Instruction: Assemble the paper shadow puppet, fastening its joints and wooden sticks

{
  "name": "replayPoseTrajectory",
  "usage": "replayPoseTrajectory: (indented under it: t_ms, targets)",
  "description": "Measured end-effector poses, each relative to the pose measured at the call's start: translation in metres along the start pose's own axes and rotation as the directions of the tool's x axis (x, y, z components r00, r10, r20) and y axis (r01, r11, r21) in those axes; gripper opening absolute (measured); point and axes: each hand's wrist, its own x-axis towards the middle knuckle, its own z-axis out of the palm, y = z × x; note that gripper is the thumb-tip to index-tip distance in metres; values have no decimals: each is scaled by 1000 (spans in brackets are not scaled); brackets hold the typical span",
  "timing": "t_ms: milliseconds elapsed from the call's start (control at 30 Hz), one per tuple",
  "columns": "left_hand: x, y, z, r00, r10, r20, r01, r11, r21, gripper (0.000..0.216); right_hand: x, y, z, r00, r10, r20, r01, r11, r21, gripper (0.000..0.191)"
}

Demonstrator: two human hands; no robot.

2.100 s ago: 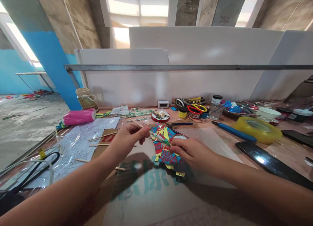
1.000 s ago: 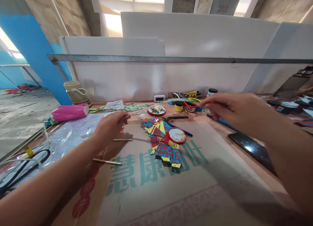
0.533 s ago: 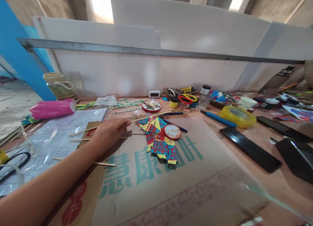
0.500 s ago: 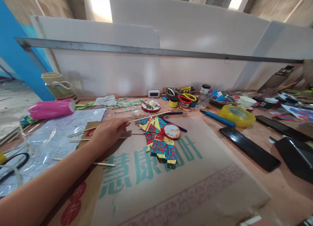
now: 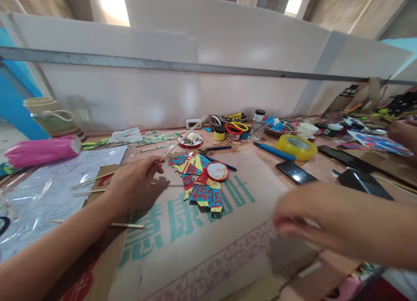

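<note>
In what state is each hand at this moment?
Left hand: closed, holding a wooden stick.
Right hand: blurred; its grip cannot be told.

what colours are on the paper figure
The paper figure is mostly blue, red and yellow, in a busy pattern, best seen in the head view.

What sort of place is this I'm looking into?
Probably a craft workshop or a makeshift work table. The brightly patterned figure, the thin stick in the left hand, and the large roll of yellow tape among the supplies suggest it.
</note>
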Motion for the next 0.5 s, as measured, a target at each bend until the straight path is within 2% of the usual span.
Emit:
replayPoseTrajectory:
  t_ms: [67, 100, 167, 200, 233, 267, 367, 500]
  targets:
    - [-3, 18, -4, 999, 11, 40, -9, 998, -61, 34, 30, -6, 3, 997, -61, 56, 65, 996, -62, 20]
    - [-6, 27, -4, 997, 22, 70, -17, 997, -80, 34, 48, -6, 6, 996, -75, 44, 79, 992, -99, 28]
    - [-11, 40, -2, 985, 50, 167, -34, 995, -93, 32, 82, 0, 20, 990, -140, -32, 134, 980, -148, 72]
    - [-13, 43, 1, 980, 67, 189, -52, 995, -84, 32, 96, 4, 29, 984, -170, -55, 159, 973, -165, 86]
    - [-15, 45, 5, 977, 81, 197, -70, 996, -63, 33, 107, 8, 39, 979, -192, -73, 179, 972, -154, 93]
    - [-16, 45, 10, 975, 97, 202, -90, 995, -43, 33, 115, 11, 48, 977, -200, -78, 189, 973, -132, 92]
    - [-14, 39, 22, 967, 143, 212, -146, 989, -4, 34, 122, 17, 66, 966, -247, -71, 241, 967, -83, 71]
    - [-11, 34, 25, 960, 156, 234, -158, 987, -9, 37, 117, 17, 67, 955, -286, -82, 281, 957, -71, 52]
